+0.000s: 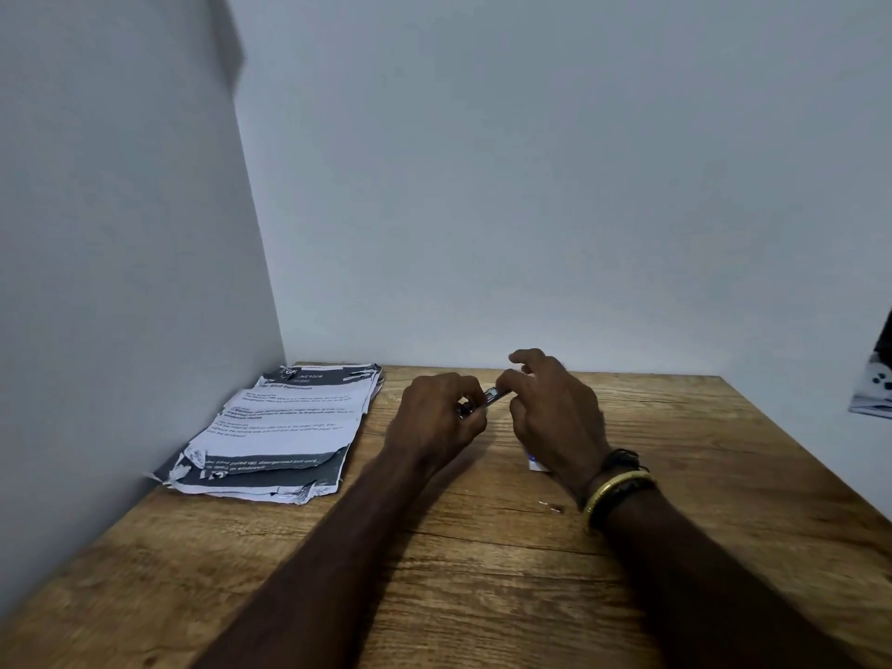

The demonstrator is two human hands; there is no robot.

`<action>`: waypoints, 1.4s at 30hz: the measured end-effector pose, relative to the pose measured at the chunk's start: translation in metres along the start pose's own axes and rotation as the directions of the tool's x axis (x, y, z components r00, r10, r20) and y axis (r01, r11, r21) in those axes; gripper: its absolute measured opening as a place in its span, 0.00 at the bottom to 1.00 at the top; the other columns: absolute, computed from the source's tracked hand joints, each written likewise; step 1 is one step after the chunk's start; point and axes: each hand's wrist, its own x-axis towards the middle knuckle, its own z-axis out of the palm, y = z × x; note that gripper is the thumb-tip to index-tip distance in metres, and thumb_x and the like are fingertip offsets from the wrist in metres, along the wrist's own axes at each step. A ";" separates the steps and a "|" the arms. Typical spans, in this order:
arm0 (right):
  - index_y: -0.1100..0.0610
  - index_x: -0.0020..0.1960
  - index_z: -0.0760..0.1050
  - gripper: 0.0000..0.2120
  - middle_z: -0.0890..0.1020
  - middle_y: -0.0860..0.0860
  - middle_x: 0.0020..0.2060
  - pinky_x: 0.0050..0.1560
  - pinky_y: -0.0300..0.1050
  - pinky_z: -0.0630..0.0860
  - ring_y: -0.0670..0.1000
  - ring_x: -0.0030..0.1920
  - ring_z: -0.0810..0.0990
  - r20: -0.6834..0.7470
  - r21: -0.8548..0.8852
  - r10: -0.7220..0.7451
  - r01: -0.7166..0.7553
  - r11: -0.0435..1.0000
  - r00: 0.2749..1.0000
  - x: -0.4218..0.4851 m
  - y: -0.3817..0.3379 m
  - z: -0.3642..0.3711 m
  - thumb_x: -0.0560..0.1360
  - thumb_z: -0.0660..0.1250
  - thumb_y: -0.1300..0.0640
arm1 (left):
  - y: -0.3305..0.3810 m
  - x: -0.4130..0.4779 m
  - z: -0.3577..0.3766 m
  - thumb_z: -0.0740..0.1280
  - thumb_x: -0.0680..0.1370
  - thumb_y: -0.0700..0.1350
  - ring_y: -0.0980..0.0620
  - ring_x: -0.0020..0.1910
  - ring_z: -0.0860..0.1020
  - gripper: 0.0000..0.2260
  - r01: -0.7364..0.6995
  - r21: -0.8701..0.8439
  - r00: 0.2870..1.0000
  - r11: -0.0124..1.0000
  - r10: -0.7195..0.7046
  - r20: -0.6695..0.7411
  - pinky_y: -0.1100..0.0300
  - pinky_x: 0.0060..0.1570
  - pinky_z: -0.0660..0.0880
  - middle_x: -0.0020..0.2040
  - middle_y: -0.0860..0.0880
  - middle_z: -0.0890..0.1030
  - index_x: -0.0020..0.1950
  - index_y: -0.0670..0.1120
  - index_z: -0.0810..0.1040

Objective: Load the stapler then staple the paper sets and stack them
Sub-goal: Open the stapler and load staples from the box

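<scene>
Both hands are up over the wooden table, meeting near its far edge, and between them sits a small metallic stapler, mostly hidden, only a shiny strip showing. The left hand is curled tight around the near end of it, fingers clenched over the body. The right hand pinches the far tip with thumb and forefinger, the other fingers lifted and spread loose above. Whether the stapler is opened or closed, can't tell from here; the hands cover too much. Just under the heel of the right hand, a small white box with a touch of blue peeks out on the table. A few loose staples lie on the wood nearer the person than the grip, just inside the right wrist, which wears a gold bangle and dark bands. Off to the left of the grip, well apart, a ragged stack of printed paper sets lies in the corner against the wall.
</scene>
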 end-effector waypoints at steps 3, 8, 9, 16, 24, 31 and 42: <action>0.51 0.50 0.83 0.10 0.79 0.51 0.68 0.45 0.50 0.79 0.57 0.62 0.80 -0.005 0.014 -0.009 0.009 1.000 1.000 0.000 -0.003 0.001 0.73 0.66 0.61 | 0.001 0.000 0.000 0.72 0.72 0.48 0.50 0.40 0.83 0.06 -0.018 0.031 1.000 0.999 0.018 0.014 0.54 0.43 0.77 0.43 0.50 0.86 0.46 0.49 0.86; 0.50 0.47 0.84 0.07 0.80 0.48 0.65 0.45 0.45 0.74 0.53 0.62 0.80 -0.021 0.132 0.067 -0.064 0.989 0.998 0.000 -0.005 0.002 0.74 0.67 0.55 | 0.003 0.000 0.000 0.72 0.72 0.47 0.49 0.42 0.84 0.07 -0.021 0.029 0.999 0.999 0.020 0.036 0.53 0.46 0.78 0.45 0.49 0.87 0.47 0.48 0.87; 0.50 0.47 0.84 0.07 0.80 0.47 0.65 0.45 0.44 0.72 0.52 0.62 0.79 -0.017 0.153 0.087 -0.083 0.985 0.996 0.000 -0.005 0.002 0.74 0.68 0.53 | 0.004 0.000 0.000 0.72 0.72 0.47 0.49 0.43 0.83 0.07 -0.025 0.032 0.999 0.999 0.024 0.041 0.52 0.46 0.78 0.45 0.49 0.87 0.47 0.48 0.87; 0.50 0.44 0.83 0.03 0.81 0.47 0.56 0.52 0.47 0.76 0.49 0.59 0.79 0.085 0.300 0.163 -0.181 0.937 0.983 0.003 -0.006 0.001 0.73 0.72 0.52 | 0.003 0.000 0.001 0.72 0.73 0.47 0.49 0.43 0.84 0.05 0.015 0.069 0.995 0.997 -0.022 0.100 0.55 0.46 0.78 0.43 0.50 0.87 0.46 0.50 0.86; 0.53 0.41 0.81 0.04 0.81 0.49 0.61 0.61 0.53 0.75 0.52 0.65 0.76 0.129 0.267 0.142 -0.173 0.948 0.981 0.006 -0.009 0.006 0.73 0.71 0.54 | 0.000 0.002 0.005 0.72 0.73 0.49 0.49 0.44 0.83 0.04 0.007 0.135 0.990 0.991 -0.026 0.137 0.54 0.45 0.79 0.41 0.51 0.86 0.44 0.51 0.83; 0.50 0.38 0.85 0.03 0.80 0.48 0.67 0.70 0.55 0.66 0.50 0.71 0.73 0.257 0.393 0.227 -0.316 0.863 0.939 0.009 0.000 -0.001 0.69 0.75 0.52 | -0.011 0.003 0.003 0.76 0.71 0.50 0.51 0.43 0.83 0.05 0.097 0.090 0.982 0.991 -0.110 0.150 0.54 0.47 0.77 0.44 0.52 0.85 0.42 0.50 0.83; 0.48 0.31 0.81 0.08 0.84 0.41 0.39 0.67 0.55 0.67 0.47 0.53 0.81 0.474 0.197 0.252 -0.381 0.903 0.843 0.001 0.000 -0.007 0.65 0.78 0.50 | -0.010 0.002 0.004 0.77 0.71 0.52 0.50 0.48 0.82 0.07 0.156 0.170 0.936 0.973 -0.201 0.290 0.52 0.49 0.80 0.46 0.52 0.86 0.44 0.51 0.85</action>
